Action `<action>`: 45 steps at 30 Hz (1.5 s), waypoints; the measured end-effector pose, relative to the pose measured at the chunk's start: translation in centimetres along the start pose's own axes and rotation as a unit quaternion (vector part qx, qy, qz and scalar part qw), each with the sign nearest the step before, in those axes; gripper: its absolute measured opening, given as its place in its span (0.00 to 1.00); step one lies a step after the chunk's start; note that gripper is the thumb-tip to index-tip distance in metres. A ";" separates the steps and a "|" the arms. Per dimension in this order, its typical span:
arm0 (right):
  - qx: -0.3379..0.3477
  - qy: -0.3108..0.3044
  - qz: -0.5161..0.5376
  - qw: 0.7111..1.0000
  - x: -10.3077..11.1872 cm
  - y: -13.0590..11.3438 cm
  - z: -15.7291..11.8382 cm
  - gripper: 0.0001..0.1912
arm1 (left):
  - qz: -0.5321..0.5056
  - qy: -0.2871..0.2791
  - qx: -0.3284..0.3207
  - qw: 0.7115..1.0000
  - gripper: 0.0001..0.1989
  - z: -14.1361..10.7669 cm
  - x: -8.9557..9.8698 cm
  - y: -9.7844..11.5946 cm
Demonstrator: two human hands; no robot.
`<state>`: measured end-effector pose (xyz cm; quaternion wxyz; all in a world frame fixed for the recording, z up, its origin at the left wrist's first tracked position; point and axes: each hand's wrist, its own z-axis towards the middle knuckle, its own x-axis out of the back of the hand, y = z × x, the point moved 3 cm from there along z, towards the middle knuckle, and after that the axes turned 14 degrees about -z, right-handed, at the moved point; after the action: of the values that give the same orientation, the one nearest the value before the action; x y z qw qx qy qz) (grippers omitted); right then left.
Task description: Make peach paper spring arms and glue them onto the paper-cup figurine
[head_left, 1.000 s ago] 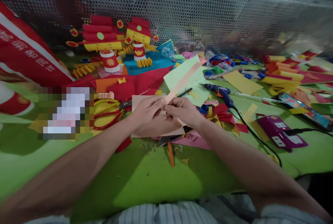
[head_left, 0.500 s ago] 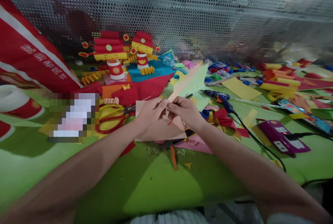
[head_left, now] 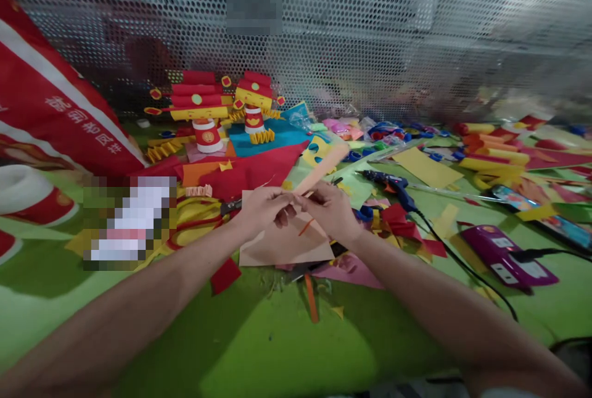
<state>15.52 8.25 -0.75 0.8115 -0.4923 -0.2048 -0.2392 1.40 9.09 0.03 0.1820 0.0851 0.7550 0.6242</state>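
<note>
Between the fingertips of both hands runs a peach paper strip [head_left: 322,169], its long end slanting up and away to the right. My left hand [head_left: 264,210] pinches its near end, and my right hand [head_left: 330,207] grips it right alongside, fingers curled. Below them lies a tan sheet of paper [head_left: 282,250], with a thin orange sliver [head_left: 306,226] by the right fingers. Scissors with red and yellow handles [head_left: 197,223] rest left of my left hand. A blue glue gun [head_left: 391,184] lies beyond my right hand.
Two red-and-yellow paper figures [head_left: 203,111] stand at the back left. A purple power strip [head_left: 509,256] with a cable sits at right, near a phone [head_left: 550,216]. Paper scraps [head_left: 407,219] litter the green table [head_left: 259,348]. A perforated metal panel [head_left: 351,28] rises behind.
The view has tilted up slightly, so the scene sits lower. Both hands still hold the strip, whose far end now reaches less far up and shows broader.
</note>
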 end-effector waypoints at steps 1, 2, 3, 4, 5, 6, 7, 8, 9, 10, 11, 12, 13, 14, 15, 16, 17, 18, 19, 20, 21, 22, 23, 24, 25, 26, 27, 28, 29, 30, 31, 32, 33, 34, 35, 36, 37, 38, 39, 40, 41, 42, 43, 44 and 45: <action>0.039 0.006 -0.024 0.999 0.1 -0.2 -0.1 0.07 | -0.018 -0.009 0.001 1.000 0.10 0.0 0.1 -0.3; 0.076 0.010 -0.043 0.996 0.1 -0.3 -0.2 0.07 | -0.033 -0.019 0.004 0.999 0.10 0.0 0.2 -0.5; 0.108 0.012 -0.059 0.992 0.2 -0.5 -0.4 0.07 | -0.043 -0.028 0.009 0.999 0.09 0.0 0.3 -0.8; 0.133 0.012 -0.073 0.988 0.2 -0.6 -0.5 0.07 | -0.052 -0.033 0.017 0.998 0.09 0.0 0.4 -0.9; 0.152 0.016 -0.088 0.984 0.3 -0.6 -0.6 0.08 | -0.062 -0.036 0.028 0.997 0.10 0.0 0.5 -1.1; 0.165 0.022 -0.103 0.981 0.3 -0.7 -0.7 0.09 | -0.073 -0.037 0.039 0.996 0.10 0.0 0.5 -1.2; 0.174 0.026 -0.116 0.977 0.4 -0.7 -0.8 0.10 | -0.084 -0.038 0.049 0.995 0.11 -0.1 0.5 -1.3; 0.182 0.026 -0.126 0.975 0.4 -0.7 -0.8 0.10 | -0.094 -0.038 0.058 0.993 0.12 -0.1 0.4 -1.4; 0.187 0.027 -0.134 0.973 0.4 -0.7 -0.9 0.11 | -0.104 -0.039 0.064 0.992 0.12 -0.1 0.4 -1.5; 0.191 0.026 -0.139 0.971 0.4 -0.6 -0.9 0.11 | -0.110 -0.045 0.068 0.991 0.12 -0.1 0.3 -1.6; 0.195 0.022 -0.142 0.970 0.5 -0.6 -0.9 0.11 | -0.115 -0.051 0.069 0.990 0.12 -0.2 0.2 -1.7; 0.197 0.016 -0.144 0.970 0.5 -0.6 -0.9 0.11 | -0.119 -0.056 0.067 0.989 0.12 -0.2 0.2 -1.7; 0.200 0.009 -0.145 0.969 0.6 -0.6 -1.0 0.11 | -0.122 -0.060 0.062 0.989 0.12 -0.2 0.1 -1.7; 0.203 -0.001 -0.147 0.968 0.7 -0.5 -0.9 0.11 | -0.125 -0.063 0.057 0.988 0.12 -0.2 0.1 -1.7; 0.204 -0.014 -0.150 0.967 0.8 -0.4 -0.9 0.12 | -0.127 -0.064 0.053 0.988 0.12 -0.2 0.1 -1.7; 0.203 -0.028 -0.155 0.966 0.9 -0.3 -0.9 0.12 | -0.127 -0.060 0.050 0.989 0.12 -0.2 0.1 -1.7; 0.203 -0.041 -0.161 0.965 1.0 -0.2 -1.0 0.12 | -0.128 -0.053 0.049 0.989 0.11 -0.2 0.1 -1.7; 0.203 -0.055 -0.167 0.963 1.0 -0.2 -1.0 0.12 | -0.129 -0.048 0.053 0.989 0.11 -0.2 0.0 -1.6; 0.207 -0.066 -0.172 0.961 1.1 -0.2 -1.0 0.13 | -0.131 -0.042 0.060 0.989 0.11 -0.2 0.0 -1.6; 0.214 -0.073 -0.179 0.957 1.2 -0.2 -1.1 0.14 | -0.133 -0.037 0.067 0.988 0.11 -0.3 0.0 -1.6; 0.225 -0.078 -0.187 0.953 1.3 -0.2 -1.1 0.14 | -0.136 -0.034 0.071 0.988 0.11 -0.3 0.0 -1.6; 0.236 -0.079 -0.198 0.948 1.3 -0.3 -1.2 0.14 | -0.138 -0.032 0.073 0.987 0.11 -0.3 0.0 -1.5; 0.246 -0.081 -0.210 0.943 1.4 -0.4 -1.2 0.14 | -0.137 -0.032 0.071 0.988 0.12 -0.4 0.0 -1.5; 0.253 -0.083 -0.221 0.938 1.4 -0.5 -1.3 0.14 | -0.130 -0.035 0.067 0.989 0.13 -0.4 0.0 -1.4; 0.256 -0.084 -0.228 0.935 1.4 -0.5 -1.3 0.14 | -0.120 -0.041 0.062 0.990 0.14 -0.3 0.0 -1.4; 0.257 -0.084 -0.231 0.935 1.3 -0.5 -1.3 0.14 | -0.103 -0.048 0.060 0.992 0.14 -0.3 0.1 -1.4; 0.256 -0.083 -0.229 0.936 1.3 -0.5 -1.3 0.14 | -0.082 -0.054 0.059 0.993 0.13 -0.2 0.1 -1.3; 0.253 -0.078 -0.222 0.938 1.3 -0.5 -1.2 0.14 | -0.058 -0.059 0.059 0.995 0.12 -0.2 0.2 -1.3; 0.249 -0.072 -0.211 0.942 1.3 -0.5 -1.1 0.14 | -0.033 -0.062 0.060 0.996 0.11 -0.1 0.3 -1.3; 0.244 -0.066 -0.196 0.947 1.4 -0.5 -1.0 0.14 | -0.011 -0.063 0.061 0.996 0.10 0.0 0.4 -1.3; 0.237 -0.063 -0.178 0.953 1.4 -0.6 -1.0 0.13 | 0.007 -0.065 0.061 0.996 0.10 0.1 0.4 -1.3; 0.225 -0.061 -0.156 0.960 1.5 -0.7 -0.8 0.13 | 0.018 -0.069 0.061 0.996 0.09 0.1 0.5 -1.2; 0.208 -0.063 -0.131 0.967 1.6 -0.8 -0.7 0.12 | 0.020 -0.072 0.057 0.996 0.09 0.1 0.4 -1.1; 0.184 -0.069 -0.103 0.975 1.8 -0.9 -0.6 0.11 | 0.019 -0.075 0.052 0.996 0.09 0.1 0.4 -1.0; 0.154 -0.079 -0.074 0.982 1.8 -0.9 -0.4 0.10 | 0.019 -0.077 0.046 0.996 0.09 0.0 0.3 -0.9; 0.118 -0.090 -0.044 0.988 1.9 -0.9 -0.3 0.09 | 0.023 -0.077 0.040 0.996 0.09 -0.1 0.2 -0.8; 0.080 -0.103 -0.015 0.991 1.8 -0.8 -0.3 0.09 | 0.033 -0.075 0.032 0.996 0.09 -0.3 0.0 -0.7; 0.042 -0.116 0.011 0.992 1.7 -0.6 -0.2 0.10 | 0.050 -0.068 0.022 0.996 0.09 -0.4 -0.1 -0.6; 0.007 -0.129 0.032 0.991 1.6 -0.5 -0.2 0.11 | 0.073 -0.061 0.012 0.995 0.09 -0.5 -0.2 -0.5; -0.023 -0.139 0.046 0.989 1.3 -0.3 -0.2 0.13 | 0.099 -0.053 0.001 0.994 0.09 -0.7 -0.3 -0.3; -0.046 -0.144 0.055 0.987 1.1 -0.2 -0.3 0.14 | 0.125 -0.047 -0.011 0.991 0.09 -0.8 -0.4 -0.2; -0.063 -0.146 0.060 0.985 1.0 -0.2 -0.3 0.15 | 0.151 -0.044 -0.024 0.987 0.09 -0.9 -0.4 -0.1; -0.075 -0.145 0.061 0.985 0.9 -0.2 -0.4 0.16 | 0.176 -0.044 -0.038 0.983 0.10 -0.9 -0.5 0.0; -0.082 -0.141 0.060 0.985 0.9 -0.2 -0.4 0.16 | 0.197 -0.044 -0.052 0.978 0.10 -1.0 -0.6 0.2; -0.087 -0.136 0.056 0.985 0.9 -0.3 -0.4 0.16 | 0.212 -0.048 -0.065 0.974 0.10 -1.0 -0.6 0.3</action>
<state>16.09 7.55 -0.17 0.7422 -0.5995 -0.2643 -0.1410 1.56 7.99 0.59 0.0867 0.2608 0.6677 0.6919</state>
